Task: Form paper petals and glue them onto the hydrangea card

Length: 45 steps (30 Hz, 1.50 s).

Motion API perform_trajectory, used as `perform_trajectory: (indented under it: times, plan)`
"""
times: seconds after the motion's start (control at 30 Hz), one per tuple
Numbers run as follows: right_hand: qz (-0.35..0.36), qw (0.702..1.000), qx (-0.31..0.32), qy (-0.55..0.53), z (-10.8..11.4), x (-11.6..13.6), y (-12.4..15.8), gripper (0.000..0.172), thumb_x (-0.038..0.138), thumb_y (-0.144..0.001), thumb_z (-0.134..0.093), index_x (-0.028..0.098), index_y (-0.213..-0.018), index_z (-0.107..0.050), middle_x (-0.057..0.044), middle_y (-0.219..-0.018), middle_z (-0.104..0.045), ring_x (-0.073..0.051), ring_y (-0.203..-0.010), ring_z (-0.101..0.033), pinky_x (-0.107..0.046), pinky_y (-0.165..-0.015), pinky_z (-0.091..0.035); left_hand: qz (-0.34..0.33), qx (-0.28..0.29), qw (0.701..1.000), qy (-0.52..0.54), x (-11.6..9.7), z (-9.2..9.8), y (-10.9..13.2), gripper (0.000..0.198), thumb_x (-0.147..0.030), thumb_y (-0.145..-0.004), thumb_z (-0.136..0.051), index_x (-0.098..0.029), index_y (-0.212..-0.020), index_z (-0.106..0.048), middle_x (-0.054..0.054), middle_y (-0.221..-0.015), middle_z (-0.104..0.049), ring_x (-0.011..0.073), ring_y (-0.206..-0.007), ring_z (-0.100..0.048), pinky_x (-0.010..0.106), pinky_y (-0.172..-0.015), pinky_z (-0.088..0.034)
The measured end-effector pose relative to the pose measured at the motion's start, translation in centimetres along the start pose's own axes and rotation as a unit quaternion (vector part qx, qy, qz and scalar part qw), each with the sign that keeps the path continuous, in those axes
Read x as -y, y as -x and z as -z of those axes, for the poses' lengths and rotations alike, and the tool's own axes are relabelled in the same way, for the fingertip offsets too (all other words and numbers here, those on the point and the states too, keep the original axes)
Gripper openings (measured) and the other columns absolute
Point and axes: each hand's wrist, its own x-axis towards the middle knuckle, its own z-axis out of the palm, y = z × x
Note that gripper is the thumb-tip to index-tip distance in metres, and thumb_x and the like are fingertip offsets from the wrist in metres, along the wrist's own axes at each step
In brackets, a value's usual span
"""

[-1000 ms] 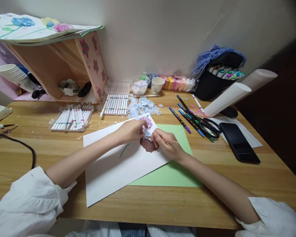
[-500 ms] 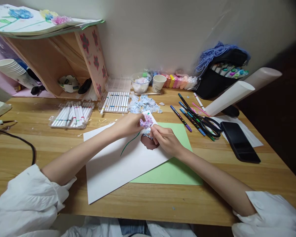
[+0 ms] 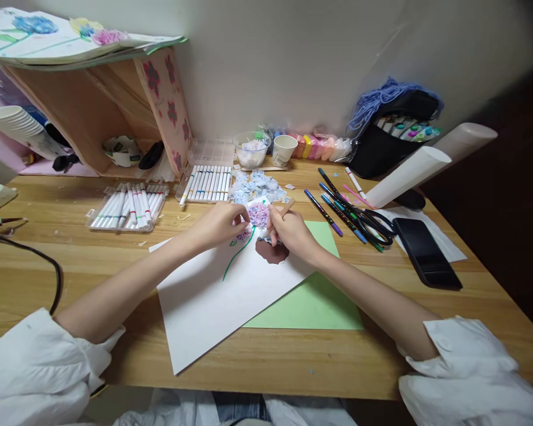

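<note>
A white sheet [image 3: 204,313] lies turned on the table, overlapping a green sheet [image 3: 311,307]. On the white sheet are a pink-purple textured flower [image 3: 259,215], a green stem line [image 3: 235,258] and a brown shape [image 3: 272,251]. My right hand [image 3: 288,229] pinches a thin tan stick [image 3: 286,207], its fingers beside the flower and just above the brown shape. My left hand [image 3: 228,225] rests at the sheet's upper edge, left of the flower, with fingers curled; whatever is between its fingertips is too small to make out.
Torn bluish paper scraps [image 3: 257,187] lie beyond the sheet. Marker boxes [image 3: 128,207] stand left. Pens, black scissors [image 3: 375,225] and a phone [image 3: 427,253] lie right. A paper cup [image 3: 285,150], a glass bowl [image 3: 251,149] and a black pen bag [image 3: 373,148] stand behind.
The white sheet has turned slightly. My left hand has moved left, uncovering more of the flowers. In my right hand, the stick now points more upward.
</note>
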Motion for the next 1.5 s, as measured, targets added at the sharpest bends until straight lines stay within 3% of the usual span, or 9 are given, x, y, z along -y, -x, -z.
perform_trajectory:
  times: [0.1, 0.23, 0.43, 0.63, 0.77, 0.97, 1.07, 1.23, 1.5]
  plan:
    - [0.006, 0.999, -0.005, -0.043, 0.7, 0.4, 0.4, 0.047, 0.054, -0.088, -0.041, 0.020, -0.057, -0.049, 0.003, -0.034, -0.049, -0.011, -0.035, -0.046, -0.023, -0.044, -0.035, 0.034, -0.030, 0.999, -0.021, 0.9, 0.5, 1.7, 0.023, -0.027, -0.085, -0.042, -0.017, -0.080, -0.063, 0.004, -0.081, -0.065, 0.0181, -0.073, -0.057, 0.027, -0.062, -0.037]
    - [0.034, 0.990, -0.067, -0.122, 3.1, -0.3, 2.3, 0.044, 0.059, -0.085, -0.043, 0.021, -0.063, -0.048, 0.005, -0.039, -0.046, -0.010, -0.037, -0.045, -0.022, -0.041, -0.032, 0.148, -0.071, 0.984, -0.075, 4.1, 0.7, 5.0, 0.032, -0.036, -0.088, -0.036, -0.017, -0.086, -0.061, 0.010, -0.093, -0.065, 0.0255, -0.087, -0.058, 0.033, -0.070, -0.041]
    - [0.001, 0.994, -0.090, -0.058, 6.7, -3.9, 6.1, 0.036, 0.057, -0.083, -0.049, 0.022, -0.081, -0.057, -0.004, -0.086, -0.064, -0.018, -0.087, -0.062, -0.028, -0.076, -0.049, 0.203, -0.024, 0.977, 0.069, 7.6, -0.7, 8.0, 0.039, -0.051, -0.080, -0.045, -0.018, -0.094, -0.061, 0.008, -0.095, -0.066, 0.0249, -0.088, -0.060, 0.034, -0.075, -0.044]
    - [-0.001, 0.995, -0.102, -0.024, 7.6, -6.7, 7.8, 0.035, 0.055, -0.074, -0.061, 0.021, -0.079, -0.055, -0.010, -0.104, -0.063, -0.024, -0.088, -0.063, -0.039, -0.076, -0.052, 0.209, 0.009, 0.962, 0.174, 6.0, -1.8, 8.0, 0.038, -0.049, -0.071, -0.055, -0.017, -0.091, -0.060, 0.004, -0.082, -0.065, 0.0222, -0.079, -0.059, 0.032, -0.070, -0.044]
    - [0.046, 0.987, -0.155, 0.014, 8.4, -6.9, 6.7, 0.031, 0.045, -0.066, -0.070, 0.021, -0.070, -0.052, -0.010, -0.100, -0.066, -0.028, -0.099, -0.061, -0.044, -0.090, -0.044, 0.197, 0.003, 0.960, 0.200, 3.9, -2.6, 8.3, 0.035, -0.050, -0.073, -0.054, -0.018, -0.084, -0.061, 0.003, -0.079, -0.064, 0.0205, -0.075, -0.057, 0.030, -0.067, -0.041]
    - [0.114, 0.981, -0.147, 0.047, 11.6, -5.5, 3.7, 0.022, 0.036, -0.069, -0.068, 0.021, -0.067, -0.051, -0.009, -0.097, -0.068, -0.027, -0.100, -0.062, -0.042, -0.088, -0.044, 0.172, 0.057, 0.934, 0.309, -0.5, -3.8, 9.8, 0.028, -0.045, -0.075, -0.056, -0.018, -0.081, -0.057, 0.000, -0.071, -0.059, 0.0162, -0.067, -0.053, 0.026, -0.059, -0.039]
    - [0.139, 0.982, -0.118, 0.053, 12.8, -5.8, 2.0, 0.021, 0.035, -0.070, -0.067, 0.021, -0.065, -0.052, -0.008, -0.095, -0.068, -0.027, -0.098, -0.063, -0.039, -0.081, -0.046, 0.130, 0.070, 0.952, 0.269, -1.0, -4.2, 9.2, 0.023, -0.040, -0.083, -0.050, -0.018, -0.083, -0.058, 0.002, -0.077, -0.062, 0.0168, -0.071, -0.055, 0.027, -0.064, -0.041]
    - [0.147, 0.982, -0.117, 0.030, 13.6, -7.2, 0.7, 0.026, 0.036, -0.068, -0.070, 0.020, -0.061, -0.051, -0.006, -0.090, -0.068, -0.026, -0.098, -0.062, -0.038, -0.083, -0.045, 0.065, -0.105, 0.989, 0.084, 0.9, -5.0, 5.6, 0.017, -0.028, -0.085, -0.048, -0.018, -0.096, -0.056, 0.008, -0.097, -0.059, 0.0223, -0.090, -0.056, 0.035, -0.077, -0.044]
    - [0.082, 0.975, -0.184, -0.092, 15.2, -7.6, 2.9, 0.037, 0.035, -0.059, -0.079, 0.021, -0.055, -0.045, -0.004, -0.092, -0.069, -0.025, -0.102, -0.061, -0.039, -0.090, -0.044, 0.009, -0.100, 0.994, 0.051, 0.8, -6.8, 1.8, 0.012, -0.028, -0.084, -0.053, -0.019, -0.091, -0.056, 0.007, -0.096, -0.056, 0.0229, -0.089, -0.054, 0.034, -0.072, -0.043]
